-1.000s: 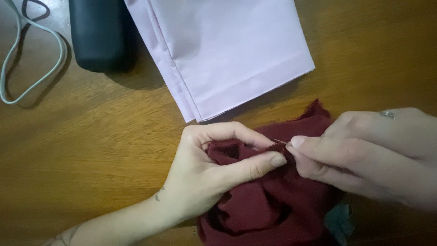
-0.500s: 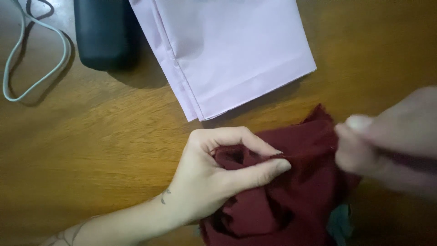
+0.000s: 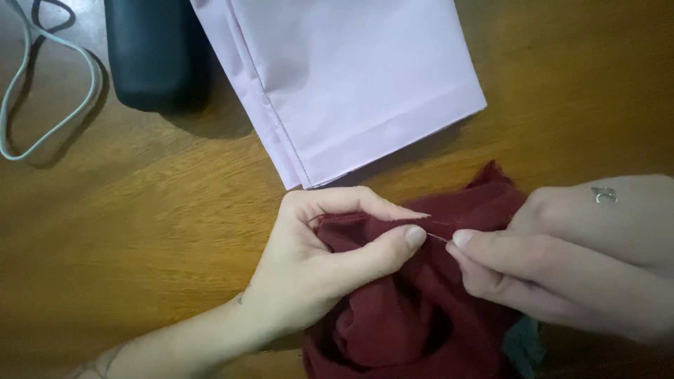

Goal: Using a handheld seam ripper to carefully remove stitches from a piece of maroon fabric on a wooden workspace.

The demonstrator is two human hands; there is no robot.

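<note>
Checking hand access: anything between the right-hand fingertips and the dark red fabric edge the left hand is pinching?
Nothing visible. The right hand meets the dark red fabric directly, a thin needle at its fingertips. The left hand pinches the fold just beside. The pale pink folded cloth lies apart, farther up the table.

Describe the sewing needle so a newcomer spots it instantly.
Start at the dark red cloth on the wooden table. Between the left hand and right hand fingertips lies the needle: a thin, pale sliver, the only metal there.

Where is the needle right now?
In the head view, lower middle: the needle is pinched by the right hand, poking into the dark red cloth held by the left hand.
</note>
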